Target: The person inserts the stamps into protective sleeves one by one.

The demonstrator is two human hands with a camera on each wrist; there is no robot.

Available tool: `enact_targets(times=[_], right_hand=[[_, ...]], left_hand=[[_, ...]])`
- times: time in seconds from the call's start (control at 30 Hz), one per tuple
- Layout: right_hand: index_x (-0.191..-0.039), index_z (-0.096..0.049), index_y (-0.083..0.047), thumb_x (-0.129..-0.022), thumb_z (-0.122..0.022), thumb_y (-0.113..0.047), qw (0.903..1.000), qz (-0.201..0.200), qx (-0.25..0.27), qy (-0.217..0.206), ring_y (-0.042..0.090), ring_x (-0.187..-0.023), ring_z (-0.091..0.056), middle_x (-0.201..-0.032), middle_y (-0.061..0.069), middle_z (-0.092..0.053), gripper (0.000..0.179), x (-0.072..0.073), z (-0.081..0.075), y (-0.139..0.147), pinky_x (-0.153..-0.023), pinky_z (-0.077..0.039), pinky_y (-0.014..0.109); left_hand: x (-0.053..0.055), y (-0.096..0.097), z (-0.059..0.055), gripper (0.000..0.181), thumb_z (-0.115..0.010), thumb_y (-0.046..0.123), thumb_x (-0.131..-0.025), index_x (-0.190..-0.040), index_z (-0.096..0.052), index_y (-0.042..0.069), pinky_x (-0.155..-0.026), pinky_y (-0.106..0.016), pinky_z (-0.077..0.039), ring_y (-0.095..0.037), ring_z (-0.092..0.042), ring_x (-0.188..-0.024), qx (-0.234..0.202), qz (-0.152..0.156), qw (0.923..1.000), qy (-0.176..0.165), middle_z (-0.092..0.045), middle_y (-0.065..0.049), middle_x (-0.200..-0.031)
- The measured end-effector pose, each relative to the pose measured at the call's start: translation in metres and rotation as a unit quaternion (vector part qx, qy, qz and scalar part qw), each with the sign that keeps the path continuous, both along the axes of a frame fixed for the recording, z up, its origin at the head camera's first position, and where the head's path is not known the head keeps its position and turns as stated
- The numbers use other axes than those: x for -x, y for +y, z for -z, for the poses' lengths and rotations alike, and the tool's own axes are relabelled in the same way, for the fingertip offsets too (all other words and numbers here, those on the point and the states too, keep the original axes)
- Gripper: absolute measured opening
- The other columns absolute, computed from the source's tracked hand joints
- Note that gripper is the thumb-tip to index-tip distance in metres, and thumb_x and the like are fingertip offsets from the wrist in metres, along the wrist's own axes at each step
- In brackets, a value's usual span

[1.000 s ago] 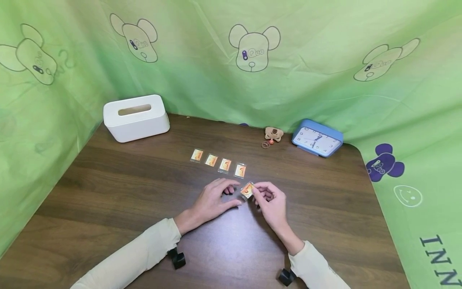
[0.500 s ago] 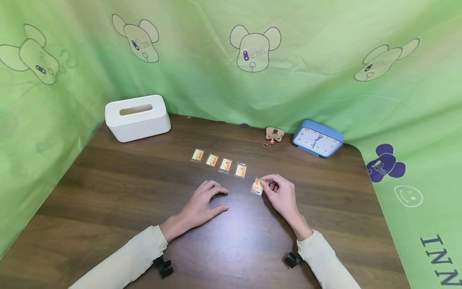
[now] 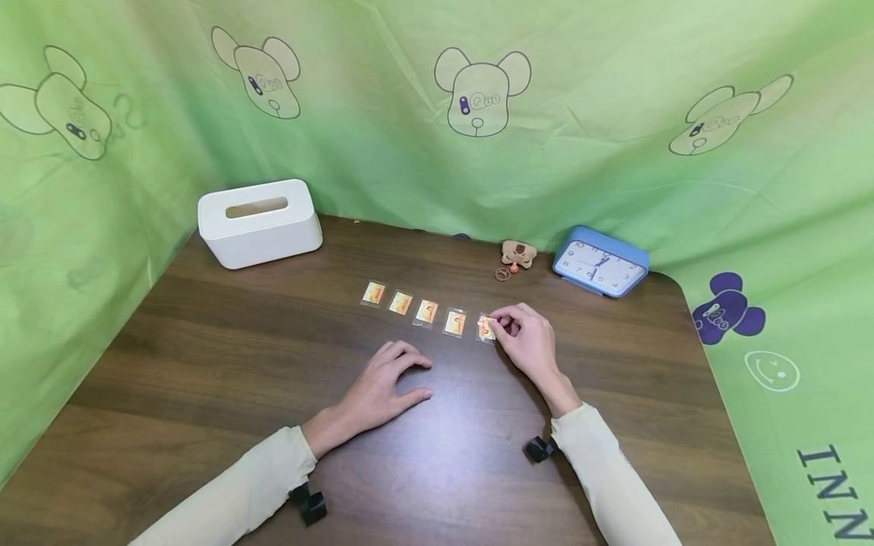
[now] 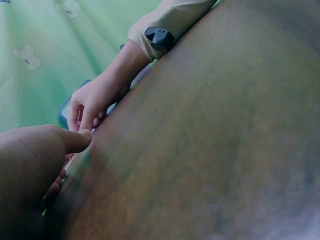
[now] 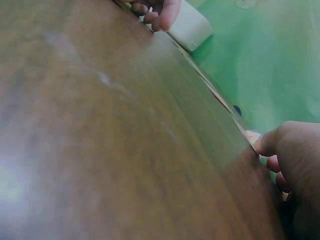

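Observation:
Small orange-and-white picture cards in clear sleeves lie in a slanting row on the brown table (image 3: pixel 225 364). From left to right I see the first card (image 3: pixel 373 293), a second card (image 3: pixel 400 303), a third card (image 3: pixel 426 312) and a fourth card (image 3: pixel 454 323). At the row's right end my right hand (image 3: pixel 531 341) pinches another sleeved card (image 3: pixel 485 328) by its right edge, between thumb and forefinger. This card lies at or just over the table; its right part is hidden. My left hand (image 3: pixel 382 383) rests on the table below the row, fingers relaxed, holding nothing.
A white tissue box (image 3: pixel 262 227) stands at the back left. Towards the back right are a brown bear-shaped trinket (image 3: pixel 519 253), a small ring (image 3: pixel 502 274) and a blue alarm clock (image 3: pixel 601 262). Green printed cloth (image 3: pixel 382 136) hangs behind the table.
The right hand has carried its card away from the left hand, rightwards and then up to the row's end. The left hand has drawn back left and then stayed still.

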State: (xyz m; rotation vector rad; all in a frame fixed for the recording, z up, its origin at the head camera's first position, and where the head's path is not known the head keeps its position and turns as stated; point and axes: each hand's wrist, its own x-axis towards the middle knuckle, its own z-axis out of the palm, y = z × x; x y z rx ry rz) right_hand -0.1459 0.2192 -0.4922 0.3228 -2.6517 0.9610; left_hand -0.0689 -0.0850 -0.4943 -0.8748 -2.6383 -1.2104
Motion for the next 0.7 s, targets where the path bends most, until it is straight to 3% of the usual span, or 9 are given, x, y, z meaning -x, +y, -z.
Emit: enact_targets(times=[0.3,0.7], right_hand=[[-0.108,-0.085,-0.012,-0.091,-0.09,-0.012,1.0,0.004,0.001,-0.004,0.014,-0.068,-0.058,-0.085,0.001,-0.069,0.018,0.0017,-0.0001,-0.0014,-0.063,-0.043,0.033],[-0.11,-0.084,-0.009,-0.096,-0.085,-0.008,0.9991,0.007,0.037,-0.018,0.011,-0.069,-0.056,-0.085,0.002,-0.069,0.014,-0.0038,-0.0053,-0.0014,-0.066,-0.042,0.025]], left_hand=[[-0.0004,-0.0007,-0.0003,0.039,-0.095,0.022,-0.09,-0.124,-0.079,0.013,-0.102,-0.046,-0.053,-0.022,-0.061,-0.115,0.004,0.0,1.0,0.002,-0.069,-0.001,-0.122],[-0.001,-0.0006,-0.0034,0.038,-0.095,0.019,-0.089,-0.123,-0.079,0.012,-0.102,-0.046,-0.054,-0.023,-0.062,-0.116,-0.007,-0.003,0.9999,-0.01,-0.069,-0.003,-0.122]])
